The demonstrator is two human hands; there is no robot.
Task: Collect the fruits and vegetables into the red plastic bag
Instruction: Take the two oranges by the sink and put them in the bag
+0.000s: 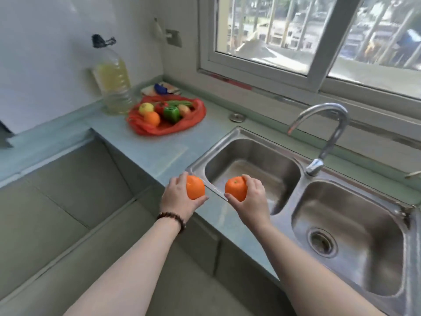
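Observation:
My left hand (176,198) grips an orange (195,187) over the counter's front edge, beside the sink. My right hand (252,197) grips a second orange (236,189) above the left sink basin. The red plastic bag (193,120) lies open on the counter at the back left. Inside it sit a yellow fruit (146,108), another orange (152,118), a tomato (161,107), a green pepper (171,114), a pale fruit (184,109) and some green stalks.
A large bottle of yellowish liquid (112,85) stands behind the bag by the wall. A double steel sink (341,215) with a curved tap (328,137) fills the right. A blue object (160,88) lies in the corner. The counter (145,151) drops off on the left.

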